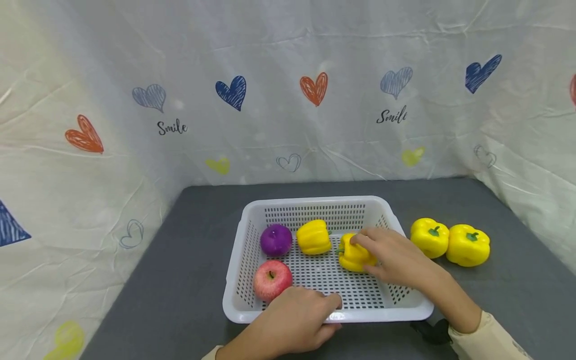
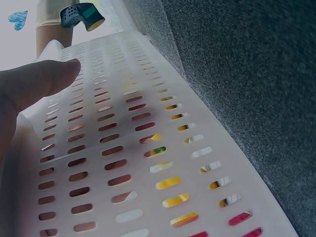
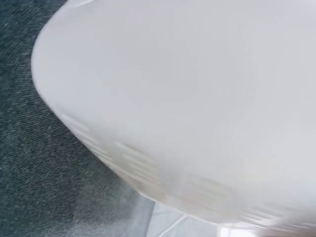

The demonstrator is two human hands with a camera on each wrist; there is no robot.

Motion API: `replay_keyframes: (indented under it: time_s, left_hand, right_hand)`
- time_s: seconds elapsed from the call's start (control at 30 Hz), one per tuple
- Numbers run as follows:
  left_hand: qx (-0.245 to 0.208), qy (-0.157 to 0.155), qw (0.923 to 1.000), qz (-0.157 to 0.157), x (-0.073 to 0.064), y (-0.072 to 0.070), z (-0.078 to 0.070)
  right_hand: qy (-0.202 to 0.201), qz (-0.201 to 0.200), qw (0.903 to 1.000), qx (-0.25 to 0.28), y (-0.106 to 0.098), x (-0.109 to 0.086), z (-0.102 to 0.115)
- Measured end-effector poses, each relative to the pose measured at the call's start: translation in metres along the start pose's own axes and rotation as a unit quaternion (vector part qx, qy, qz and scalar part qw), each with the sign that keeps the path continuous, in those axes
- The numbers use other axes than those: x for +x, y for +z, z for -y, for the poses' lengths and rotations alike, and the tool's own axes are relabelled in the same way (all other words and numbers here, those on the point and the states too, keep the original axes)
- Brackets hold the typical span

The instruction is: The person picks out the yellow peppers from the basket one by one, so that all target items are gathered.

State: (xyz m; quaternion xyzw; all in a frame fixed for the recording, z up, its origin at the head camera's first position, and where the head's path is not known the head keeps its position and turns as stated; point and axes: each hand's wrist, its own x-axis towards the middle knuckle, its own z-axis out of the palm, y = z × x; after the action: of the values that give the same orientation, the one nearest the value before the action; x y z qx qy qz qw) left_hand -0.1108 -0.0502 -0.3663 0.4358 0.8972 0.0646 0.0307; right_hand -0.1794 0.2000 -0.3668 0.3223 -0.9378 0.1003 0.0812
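we are taking the white basket point(image 1: 360, 316) as landmark; it is standing on the dark grey table point(image 1: 180, 280). at its near rim, left of the middle of that side, we are seeing the left hand point(image 1: 297, 320) grasping the rim between thumb and fingers. inside the basket, toward its right end, the right hand point(image 1: 396, 252) is gripping a yellow pepper point(image 1: 353, 257), whose green stem is pointing toward the basket's left end; whether this pepper is bearing on the basket floor we cannot tell. within the basket we are also noting a second pepper point(image 1: 313, 237) lying on its side near the far wall, a purple round vegetable point(image 1: 276, 241) sitting in the far left corner, and a red apple point(image 1: 272, 279) sitting near the left end, close to the near wall. outside, just right of the basket, two upright peppers point(image 1: 468, 246) are standing side by side, stems facing up. beyond the basket, a white cloth point(image 1: 265, 45) printed with hearts is hanging.
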Motion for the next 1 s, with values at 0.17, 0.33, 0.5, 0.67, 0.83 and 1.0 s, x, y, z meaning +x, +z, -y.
replay_keyframes:
  time_s: [0.17, 0.33, 0.5, 0.67, 0.83, 1.0]
  left_hand:
    - [0.007, 0.004, 1.0000, -0.005, 0.0002, 0.0002, 0.0002]
    - [0.013, 0.005, 0.9999, -0.008, -0.0004, 0.0003, 0.0006]
    - [0.008, -0.001, 1.0000, 0.004, -0.0008, -0.0007, 0.0009]
    - [0.001, -0.010, 0.9998, 0.015, -0.0006, -0.0014, 0.0011]
    - [0.001, -0.007, 0.9999, 0.014, 0.0001, -0.0010, 0.0011]
    - [0.010, 0.002, 0.9999, 0.004, 0.0002, -0.0006, 0.0004]
  right_hand:
    - [0.003, 0.034, 0.9992, 0.023, -0.0008, 0.0015, 0.0003]
    - [0.006, 0.050, 0.9982, 0.033, -0.0022, 0.0027, 0.0017]
    - [-0.003, 0.067, 0.9977, 0.011, -0.0023, 0.0035, 0.0020]
    - [-0.024, 0.075, 0.9968, -0.012, -0.0013, 0.0047, 0.0012]
    - [-0.002, 0.116, 0.9927, 0.034, -0.0014, 0.0068, 0.0029]
    - [0.012, 0.195, 0.9713, 0.136, -0.0009, 0.0092, 0.0052]
